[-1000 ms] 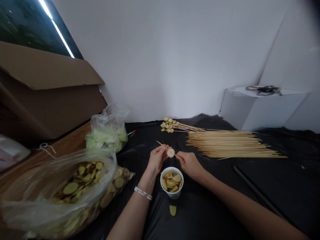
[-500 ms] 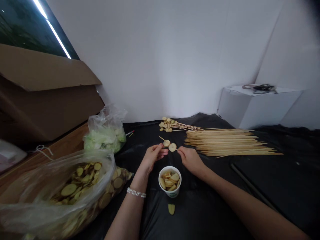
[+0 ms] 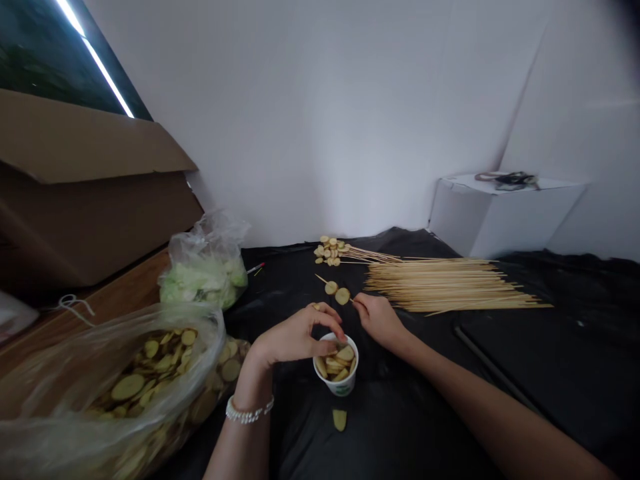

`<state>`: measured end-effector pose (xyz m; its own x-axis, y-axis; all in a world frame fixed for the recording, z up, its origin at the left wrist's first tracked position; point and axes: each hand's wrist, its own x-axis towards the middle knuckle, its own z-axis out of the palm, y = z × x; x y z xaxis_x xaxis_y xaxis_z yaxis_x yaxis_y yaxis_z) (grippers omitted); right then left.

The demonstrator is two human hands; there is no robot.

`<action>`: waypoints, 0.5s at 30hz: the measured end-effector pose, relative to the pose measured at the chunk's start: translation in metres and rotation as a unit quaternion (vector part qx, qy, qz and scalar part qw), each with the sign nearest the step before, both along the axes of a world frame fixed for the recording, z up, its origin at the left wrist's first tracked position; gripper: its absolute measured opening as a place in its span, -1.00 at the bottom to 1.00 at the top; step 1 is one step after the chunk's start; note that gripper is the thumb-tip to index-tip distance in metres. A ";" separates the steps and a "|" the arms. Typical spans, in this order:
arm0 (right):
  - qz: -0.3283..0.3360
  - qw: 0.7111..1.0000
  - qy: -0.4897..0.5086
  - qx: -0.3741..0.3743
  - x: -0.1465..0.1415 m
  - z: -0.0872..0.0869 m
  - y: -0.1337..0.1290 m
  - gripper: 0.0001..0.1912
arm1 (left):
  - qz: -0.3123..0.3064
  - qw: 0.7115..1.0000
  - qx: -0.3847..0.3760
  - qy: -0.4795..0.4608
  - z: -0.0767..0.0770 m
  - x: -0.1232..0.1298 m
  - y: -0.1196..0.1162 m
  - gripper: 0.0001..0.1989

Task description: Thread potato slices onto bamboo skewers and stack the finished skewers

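Between the fingers of my right hand (image 3: 379,319) is the end of a wooden skewer (image 3: 321,278) that carries two round potato slices (image 3: 343,296). My left hand (image 3: 300,331) reaches over the rim of a white paper cup (image 3: 342,387), its thumb and fingers apart and bent down towards the potato slices (image 3: 342,363) inside. Whether the fingertips touch a slice I cannot tell. One loose slice (image 3: 339,420) lies on the black sheet just in front of the cup.
To the right lies a broad pile of bare skewers (image 3: 450,285). Several loaded skewers (image 3: 330,250) rest behind. At left are an open plastic bag of slices (image 3: 220,333), a bag of pale green vegetables (image 3: 205,277) and a cardboard box (image 3: 95,220). A white box (image 3: 515,220) stands back right.
My left hand has let go of the skewer and moved down to the cup. My right hand still holds the skewer in nearly the same place.
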<state>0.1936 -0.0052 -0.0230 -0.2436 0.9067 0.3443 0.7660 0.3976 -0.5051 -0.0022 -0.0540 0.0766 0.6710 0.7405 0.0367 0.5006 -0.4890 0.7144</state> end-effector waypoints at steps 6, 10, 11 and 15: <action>0.007 1.000 0.014 -0.002 -0.001 -0.002 0.000 -0.77 | 0.003 1.000 -0.015 0.015 0.000 -0.007 -0.005 -0.64; 0.017 1.000 0.014 -0.006 -0.001 -0.003 0.001 -0.78 | 0.064 0.996 -0.013 0.066 -0.007 -0.005 -0.007 -0.71; 0.020 1.000 0.014 -0.006 -0.001 -0.003 0.001 -0.78 | 0.078 0.994 -0.004 0.076 -0.008 -0.004 -0.007 -0.72; 0.024 1.000 0.010 -0.007 -0.001 -0.002 0.000 -0.78 | 0.102 0.990 0.024 0.095 -0.009 0.001 -0.006 -0.78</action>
<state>0.1930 -0.0049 -0.0248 -0.2790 0.8989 0.3378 0.7360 0.4261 -0.5260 -0.0008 -0.0602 0.0673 0.5065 0.8614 -0.0367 0.7153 -0.3960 0.5758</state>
